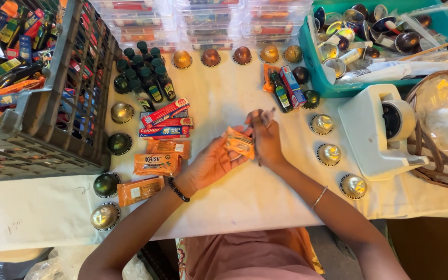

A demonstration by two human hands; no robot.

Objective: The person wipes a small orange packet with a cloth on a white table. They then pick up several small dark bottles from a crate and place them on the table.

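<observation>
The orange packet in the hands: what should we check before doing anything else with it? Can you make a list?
1. Orange packet held in left hand: ok.
2. Right hand touching the packet: ok.
3. What the right fingers pinch: cannot tell.
4. More orange packets within reach on the white tablecloth: ok.
5. Tape dispenser close by the right arm: ok.
6. Packet sealed: cannot tell.

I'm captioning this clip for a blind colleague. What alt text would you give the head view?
Seen from above, a left hand holds a small orange packet while the right hand grips a thin stick beside it, over a white-covered table. Around them lie metallic capsules, dark bottles, toothpaste boxes, a grey crate and a teal bin.
</observation>
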